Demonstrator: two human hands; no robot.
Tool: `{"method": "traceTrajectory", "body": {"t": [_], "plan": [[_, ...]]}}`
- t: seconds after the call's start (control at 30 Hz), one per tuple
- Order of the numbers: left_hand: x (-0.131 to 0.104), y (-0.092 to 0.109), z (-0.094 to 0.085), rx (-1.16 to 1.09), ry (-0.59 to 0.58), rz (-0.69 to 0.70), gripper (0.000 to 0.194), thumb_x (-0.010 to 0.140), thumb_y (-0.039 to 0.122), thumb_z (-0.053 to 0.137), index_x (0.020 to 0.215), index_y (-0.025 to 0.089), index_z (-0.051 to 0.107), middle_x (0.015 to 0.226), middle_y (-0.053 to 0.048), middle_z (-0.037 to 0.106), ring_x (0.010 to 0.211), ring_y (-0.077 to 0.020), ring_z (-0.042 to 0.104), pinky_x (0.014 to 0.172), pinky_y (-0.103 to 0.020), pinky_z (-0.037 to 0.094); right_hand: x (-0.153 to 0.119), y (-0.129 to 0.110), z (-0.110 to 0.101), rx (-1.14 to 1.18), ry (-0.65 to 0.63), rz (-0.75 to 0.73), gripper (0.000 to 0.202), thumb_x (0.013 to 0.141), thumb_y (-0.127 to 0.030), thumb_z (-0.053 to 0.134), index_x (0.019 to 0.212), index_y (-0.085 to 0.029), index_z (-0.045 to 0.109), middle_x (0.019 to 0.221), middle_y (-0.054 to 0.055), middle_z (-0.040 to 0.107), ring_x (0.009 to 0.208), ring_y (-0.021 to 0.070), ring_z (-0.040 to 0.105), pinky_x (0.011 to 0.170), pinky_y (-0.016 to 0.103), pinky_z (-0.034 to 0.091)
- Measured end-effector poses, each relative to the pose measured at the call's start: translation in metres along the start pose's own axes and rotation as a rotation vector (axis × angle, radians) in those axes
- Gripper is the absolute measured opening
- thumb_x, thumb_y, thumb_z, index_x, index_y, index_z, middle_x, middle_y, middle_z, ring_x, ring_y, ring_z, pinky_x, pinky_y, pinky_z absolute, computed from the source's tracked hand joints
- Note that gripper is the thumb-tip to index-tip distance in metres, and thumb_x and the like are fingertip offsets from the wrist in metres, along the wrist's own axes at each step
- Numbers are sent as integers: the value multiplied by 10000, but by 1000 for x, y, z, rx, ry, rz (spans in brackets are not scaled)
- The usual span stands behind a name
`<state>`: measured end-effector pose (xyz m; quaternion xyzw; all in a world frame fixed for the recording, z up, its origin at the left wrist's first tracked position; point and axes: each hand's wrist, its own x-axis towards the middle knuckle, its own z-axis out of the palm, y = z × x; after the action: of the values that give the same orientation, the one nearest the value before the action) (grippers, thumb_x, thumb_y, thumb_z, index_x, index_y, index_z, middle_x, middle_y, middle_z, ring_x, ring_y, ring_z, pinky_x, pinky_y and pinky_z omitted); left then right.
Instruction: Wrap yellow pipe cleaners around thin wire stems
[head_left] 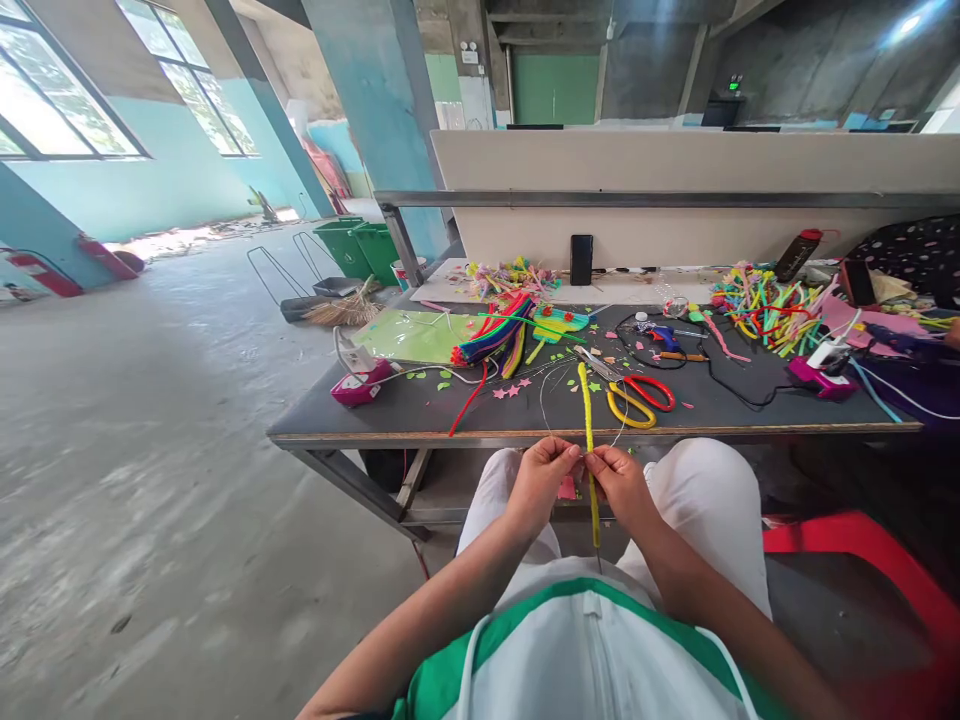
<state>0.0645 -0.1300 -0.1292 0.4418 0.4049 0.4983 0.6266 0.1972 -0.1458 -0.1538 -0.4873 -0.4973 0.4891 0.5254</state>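
Note:
A yellow pipe cleaner (586, 400) stands nearly upright over my lap, just in front of the table edge. My right hand (616, 480) pinches it around its middle. Close on its other side, my left hand (541, 482) is closed in a pinch at a thin pale wire (543, 405). That wire curves up in a loop from both hands, over the table edge. Whether the left fingertips also touch the pipe cleaner is hidden. Scissors (634, 398) with a red and a yellow handle lie on the table beyond my right hand.
On the dark table (390, 420) lie a bundle of coloured pipe cleaners (495, 335), a blue glue gun (666, 336), a purple power socket (360, 382) and star-shaped scraps. A phone (581, 260) leans at the back. A red chair (862, 535) and a person's sleeve are at right.

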Motion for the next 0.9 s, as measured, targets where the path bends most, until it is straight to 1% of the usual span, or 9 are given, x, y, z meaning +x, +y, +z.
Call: {"method": "traceTrajectory", "body": {"t": [0.1,0.27,0.33,0.4,0.5,0.57,0.73,0.87,0.9], "plan": [[1,-1,-1,1,1,-18,316,667,409,732,689,133,581,619,5,584,578,-97,540,588,-224,428,-1,1,0,58,-26,43,319,798,-492,604,723,-183,584,538,-32,545,416,84,432,390,209,303],[6,4,-9,-6,-3,3,312,695,419,708,727,138,578,600,13,570,533,-85,508,541,-211,405,-1,5,2,258,-191,126,337,793,-497,616,972,-214,573,594,-35,592,396,62,397,378,187,257],[9,10,-12,34,3,29,306,705,419,699,730,138,582,602,9,571,549,-87,514,552,-207,409,-1,5,3,230,-311,162,330,773,-493,638,914,-199,590,587,-20,612,366,51,354,362,192,216],[15,16,-15,103,-20,64,291,705,408,698,760,137,609,644,-5,594,582,-91,531,585,-212,427,0,-1,3,172,-364,200,312,755,-487,655,803,-184,601,582,-3,627,354,49,346,357,204,200],[29,29,-23,223,-92,101,310,698,377,696,897,143,654,750,-29,632,624,-103,551,616,-229,442,8,-23,-3,105,-246,172,281,783,-470,628,788,-190,604,563,-11,617,378,70,401,368,211,239],[45,41,-33,360,-105,150,316,688,353,689,924,144,667,779,-39,642,633,-110,548,600,-230,427,20,-44,-12,57,-174,109,286,800,-471,604,800,-185,607,589,-8,623,381,70,414,364,210,256],[99,78,-76,817,-21,317,220,728,306,593,833,136,684,685,-23,634,601,-117,519,565,-229,385,73,-91,-29,8,-77,-19,298,770,-454,638,821,-161,618,614,12,642,364,46,392,343,190,230],[142,99,-98,1362,51,351,236,779,282,521,879,161,697,735,-21,667,679,-144,575,624,-239,422,117,-101,-23,46,-51,-8,253,748,-398,655,760,-154,591,542,1,609,347,43,382,334,181,222],[151,101,-99,1415,50,349,233,776,270,524,880,165,704,770,-29,678,721,-155,589,654,-245,432,125,-99,-21,43,-52,-1,239,747,-384,654,750,-154,586,538,1,609,346,43,384,334,178,227]]}}
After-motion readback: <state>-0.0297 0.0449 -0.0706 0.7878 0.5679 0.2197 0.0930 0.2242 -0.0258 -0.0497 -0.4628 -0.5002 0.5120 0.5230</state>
